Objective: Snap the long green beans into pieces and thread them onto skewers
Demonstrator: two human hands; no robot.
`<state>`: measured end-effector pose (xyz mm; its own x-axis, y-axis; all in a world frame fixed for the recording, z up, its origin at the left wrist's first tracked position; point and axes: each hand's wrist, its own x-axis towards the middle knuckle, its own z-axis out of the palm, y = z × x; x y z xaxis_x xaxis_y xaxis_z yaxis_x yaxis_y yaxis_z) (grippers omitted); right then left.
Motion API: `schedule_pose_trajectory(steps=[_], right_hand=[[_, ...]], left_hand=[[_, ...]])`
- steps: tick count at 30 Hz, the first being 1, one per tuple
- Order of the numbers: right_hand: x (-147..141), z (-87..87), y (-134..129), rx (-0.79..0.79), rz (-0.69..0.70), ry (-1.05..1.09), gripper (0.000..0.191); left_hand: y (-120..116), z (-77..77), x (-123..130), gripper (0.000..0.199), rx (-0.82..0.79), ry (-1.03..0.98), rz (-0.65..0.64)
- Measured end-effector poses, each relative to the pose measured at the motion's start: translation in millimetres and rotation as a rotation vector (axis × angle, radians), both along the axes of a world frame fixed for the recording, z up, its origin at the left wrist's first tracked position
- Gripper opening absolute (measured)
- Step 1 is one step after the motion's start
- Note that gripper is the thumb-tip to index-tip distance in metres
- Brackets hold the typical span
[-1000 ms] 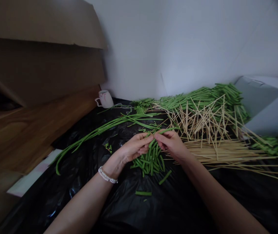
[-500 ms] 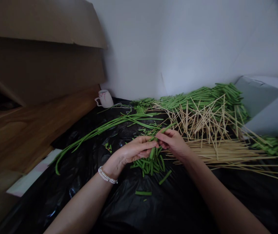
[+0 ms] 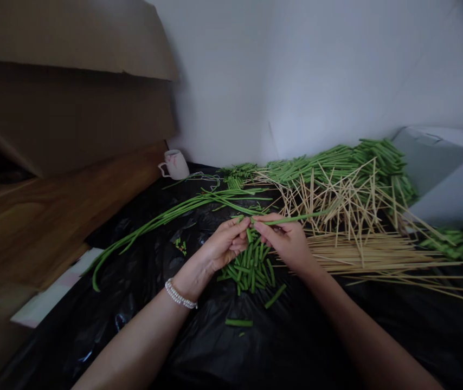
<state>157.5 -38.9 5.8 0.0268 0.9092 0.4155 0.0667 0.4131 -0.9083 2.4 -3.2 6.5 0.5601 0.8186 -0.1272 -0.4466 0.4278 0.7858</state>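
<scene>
My right hand [image 3: 286,238] is closed around a long green stalk [image 3: 308,216] that looks like a garlic scape. Its free length reaches out to the right, over the sticks. At the stalk's left end, the fingers of my left hand [image 3: 228,241] pinch, almost touching my right fingertips. A short green piece shows just below the fingertips; whether it is held I cannot tell. Beneath both hands lies a pile of short cut green pieces [image 3: 251,271]. Several uncut long stalks [image 3: 166,213] stretch out on the left.
Thin wooden sticks [image 3: 361,249] lie at the right, some crisscrossed. Behind them are heaped green pieces [image 3: 329,162]. A white mug [image 3: 175,165] stands at the back left, near a cardboard box [image 3: 72,103]. Black plastic sheeting [image 3: 215,357] covers the surface. A pale box [image 3: 451,173] stands right.
The stalk has swung from slanting up above my right hand to lying nearly level toward the right, with more length showing. My left hand has shifted slightly left and up.
</scene>
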Motion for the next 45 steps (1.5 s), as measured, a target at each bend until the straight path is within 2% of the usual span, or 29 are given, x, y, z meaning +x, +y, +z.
schedule_pose_trajectory(steps=[3,6,9,13,17,20,23,27,32,38,45], right_hand=[[-4.9,-5.1,-2.9,0.033,-0.016,-0.122,0.024],[-5.7,-2.3,-6.4,-0.022,0.017,-0.155,0.03],[-2.1,4.3,-8.2,-0.147,0.147,-0.045,0.022],[4.8,4.9,-4.8,-0.229,0.273,0.154,0.032],[8.6,0.5,0.0,-0.268,0.233,0.179,0.021],[9.8,-0.1,1.6,-0.299,0.218,0.165,0.024],[10.6,0.1,2.3,-0.319,0.23,0.169,0.027],[10.6,0.0,3.0,-0.321,0.221,0.161,0.027],[11.1,0.5,3.9,-0.339,0.212,0.15,0.027],[18.2,1.8,7.2,-0.365,0.189,0.366,0.03],[19.0,0.6,6.8,-0.389,0.271,0.335,0.028]], left_hand=[[2.8,-0.3,-2.0,0.029,-0.036,-0.062,0.027],[4.7,1.6,-3.8,0.024,-0.078,-0.082,0.036],[5.8,6.1,-6.5,0.025,-0.148,-0.11,-0.027],[6.4,12.2,-10.8,0.026,-0.167,-0.165,-0.067],[1.2,12.3,-8.3,0.022,-0.057,-0.001,-0.074],[-5.3,11.1,-3.7,0.027,0.079,0.137,-0.136],[-9.4,11.6,-1.5,0.032,0.145,0.191,-0.179],[-10.4,11.4,-1.7,0.034,0.157,0.201,-0.222],[-8.4,9.1,-4.0,0.03,0.095,0.155,-0.291],[-7.9,14.3,-7.9,0.026,0.141,0.188,-0.284],[-10.5,16.5,-9.0,0.024,0.162,0.231,-0.343]])
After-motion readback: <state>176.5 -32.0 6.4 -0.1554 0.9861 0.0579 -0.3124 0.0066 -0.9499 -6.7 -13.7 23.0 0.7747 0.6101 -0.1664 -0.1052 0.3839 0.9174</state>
